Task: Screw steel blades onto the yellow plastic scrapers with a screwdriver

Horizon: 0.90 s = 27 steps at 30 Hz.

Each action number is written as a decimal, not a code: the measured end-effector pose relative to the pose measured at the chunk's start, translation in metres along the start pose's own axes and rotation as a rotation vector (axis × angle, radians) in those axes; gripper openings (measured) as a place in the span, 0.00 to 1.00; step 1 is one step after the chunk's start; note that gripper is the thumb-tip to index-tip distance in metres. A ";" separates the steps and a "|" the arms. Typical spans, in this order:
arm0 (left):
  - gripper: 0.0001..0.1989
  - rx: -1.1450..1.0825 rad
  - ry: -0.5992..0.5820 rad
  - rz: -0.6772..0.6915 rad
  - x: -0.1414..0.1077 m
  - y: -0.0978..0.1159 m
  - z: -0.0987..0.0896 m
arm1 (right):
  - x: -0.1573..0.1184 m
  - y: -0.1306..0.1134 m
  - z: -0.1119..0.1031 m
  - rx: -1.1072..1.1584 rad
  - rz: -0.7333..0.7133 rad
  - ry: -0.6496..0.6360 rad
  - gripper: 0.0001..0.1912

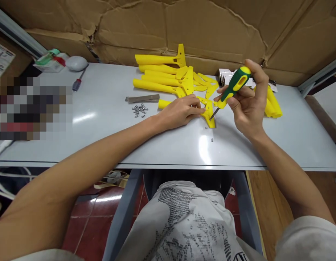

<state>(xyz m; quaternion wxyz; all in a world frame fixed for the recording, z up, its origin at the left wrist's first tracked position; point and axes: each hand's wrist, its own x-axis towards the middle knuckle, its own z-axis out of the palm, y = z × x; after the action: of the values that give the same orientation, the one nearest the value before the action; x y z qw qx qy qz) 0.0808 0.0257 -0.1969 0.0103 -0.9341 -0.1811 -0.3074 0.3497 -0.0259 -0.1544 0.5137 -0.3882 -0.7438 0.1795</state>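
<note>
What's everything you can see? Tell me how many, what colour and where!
Screwdriver: one, green and yellow, in the right hand
Held piece: one, yellow, under the left hand
Long-handled pieces: several, yellow, back middle
Small flat pieces: several, yellow, beside those
Flat strips: a stack, grey, left of middle
Screw pile: many, silver, below the strips
Loose screws: two, silver, near the front
Second screwdriver: one, dark handle, left
Table: one, pale grey, underneath
Cardboard: brown, behind
Blurred patch: left, can't tell
Shirt: one, pale, printed, bottom
Hands: two, bare, middle
</note>
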 end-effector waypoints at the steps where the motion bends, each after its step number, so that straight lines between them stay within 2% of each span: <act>1: 0.15 0.002 0.005 0.001 0.000 0.000 0.000 | 0.000 -0.001 -0.001 0.020 0.009 -0.010 0.41; 3: 0.13 0.008 0.016 -0.002 0.000 0.000 0.001 | 0.000 0.000 -0.002 0.082 -0.025 -0.040 0.39; 5: 0.13 0.017 0.016 -0.013 0.000 0.001 0.002 | 0.003 0.004 0.000 0.155 -0.125 -0.055 0.38; 8: 0.14 0.029 0.000 -0.037 0.001 0.002 0.001 | 0.007 0.012 0.003 0.219 -0.240 -0.025 0.39; 14: 0.14 0.017 -0.015 -0.070 0.001 0.004 0.000 | 0.007 0.028 0.006 0.138 -0.221 0.014 0.48; 20: 0.17 0.042 -0.020 -0.033 0.001 0.001 0.000 | -0.003 0.041 0.017 -0.006 -0.296 0.111 0.55; 27: 0.18 0.005 0.022 -0.013 0.002 0.000 0.001 | -0.008 0.036 0.020 -0.170 -0.297 0.281 0.48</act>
<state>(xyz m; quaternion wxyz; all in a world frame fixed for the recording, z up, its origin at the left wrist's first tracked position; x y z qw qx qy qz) 0.0829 0.0268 -0.1967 0.0125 -0.9295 -0.1877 -0.3171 0.3468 -0.0067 -0.1915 0.5986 -0.3374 -0.7263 -0.0173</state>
